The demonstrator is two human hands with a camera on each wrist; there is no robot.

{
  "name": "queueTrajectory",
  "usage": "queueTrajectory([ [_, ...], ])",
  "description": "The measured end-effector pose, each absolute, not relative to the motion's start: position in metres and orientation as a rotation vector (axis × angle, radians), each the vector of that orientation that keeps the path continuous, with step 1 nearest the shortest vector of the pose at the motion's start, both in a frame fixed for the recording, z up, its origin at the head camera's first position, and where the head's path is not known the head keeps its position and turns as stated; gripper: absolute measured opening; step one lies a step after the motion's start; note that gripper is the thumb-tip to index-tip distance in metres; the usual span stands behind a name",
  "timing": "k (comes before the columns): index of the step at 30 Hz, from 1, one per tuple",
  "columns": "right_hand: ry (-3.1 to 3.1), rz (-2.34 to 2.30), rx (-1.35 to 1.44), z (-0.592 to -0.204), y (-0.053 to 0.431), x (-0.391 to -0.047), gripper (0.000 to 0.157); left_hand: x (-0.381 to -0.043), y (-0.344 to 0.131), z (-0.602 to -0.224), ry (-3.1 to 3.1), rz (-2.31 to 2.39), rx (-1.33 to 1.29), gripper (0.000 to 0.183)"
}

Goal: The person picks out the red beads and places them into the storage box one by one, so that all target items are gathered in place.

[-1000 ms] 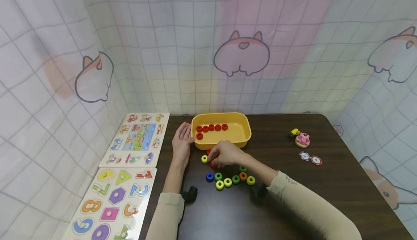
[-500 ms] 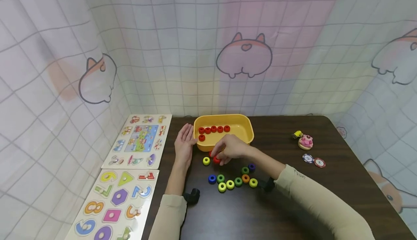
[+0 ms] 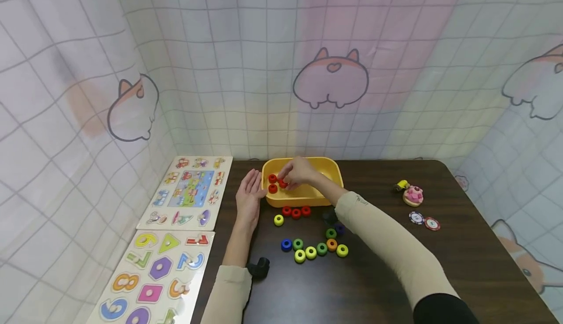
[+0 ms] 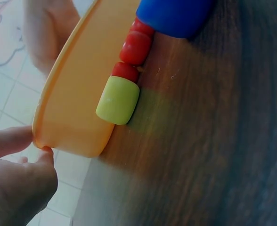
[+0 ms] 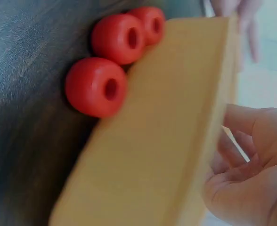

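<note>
My left hand lies along the left end of the yellow plastic basket, fingers mostly straight. In the left wrist view its thumb and a fingertip touch the basket's rim. My right hand reaches over the front wall and pinches a red bead low inside. Two more red beads show at the basket's left end, one of them a bead beside the pinched one; the hand covers others. In the right wrist view the wall hides its fingertips. Three red beads stand along the outside of the front wall.
A yellow bead sits by the red ones. Nearer me lie several blue, green, yellow, orange and purple beads. Two puzzle boards cover the table's left side. Poker chips and a pink toy cake are at right.
My right hand has moved from the red beads in front of the basket up and into it. Three red beads now show outside. The left hand keeps its place at the basket.
</note>
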State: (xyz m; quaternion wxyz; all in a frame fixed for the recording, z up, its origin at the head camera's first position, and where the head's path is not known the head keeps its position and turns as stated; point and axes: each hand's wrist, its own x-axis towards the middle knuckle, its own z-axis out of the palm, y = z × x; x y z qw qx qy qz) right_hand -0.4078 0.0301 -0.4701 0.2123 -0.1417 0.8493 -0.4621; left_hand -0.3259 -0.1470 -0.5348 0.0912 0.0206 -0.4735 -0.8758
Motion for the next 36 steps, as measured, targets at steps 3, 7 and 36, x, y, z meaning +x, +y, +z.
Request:
queueTrajectory([
  [3,2.379,-1.308,-0.365,-0.486,0.025,-0.414,0.018,-0.323,-0.148,-0.531,-1.391,-2.632,0.047,0.073],
  [7,2.425,-1.297,-0.4,-0.489,0.025,-0.411,0.018,-0.322,-0.149,-0.526,-1.383,-2.642,0.046,0.073],
  [36,2.654,-0.82,-0.855,-0.483,0.113,-0.295,0.029,-0.328,-0.144,-0.536,-1.411,-2.575,0.109,0.073],
])
